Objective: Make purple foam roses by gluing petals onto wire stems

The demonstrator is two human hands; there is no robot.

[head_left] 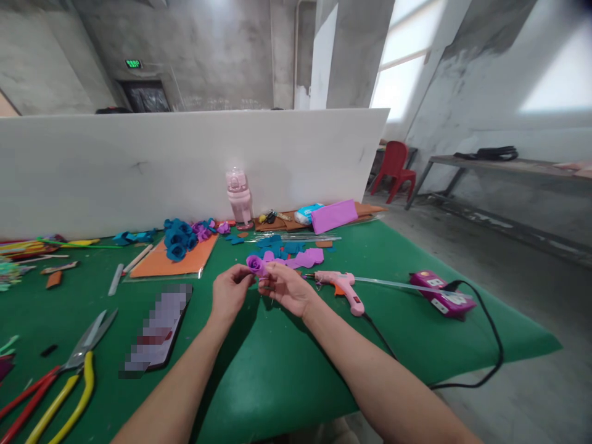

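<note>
A rolled purple felt flower (255, 265) sits between my two hands above the green table. My right hand (289, 290) has its thumb and fingers closed round the flower's base. From the left, my left hand (230, 295) pinches at the flower's lower edge; its fingertips are partly hidden. Just behind lie a scalloped purple felt strip (312, 258) and blue felt pieces (275, 245). To the right of my right hand, a pink glue gun (337, 282) lies on its side with a clear glue stick (393, 283) sticking out of its back.
Finished blue flowers (178, 240) rest on an orange felt sheet (171, 262). Nearer are a phone (160, 330) and open scissors (83, 357) with red and yellow handles. A pink bottle (239, 196) stands against the white panel (185, 166). A purple box (441, 293) and black cable (497, 345) are at right.
</note>
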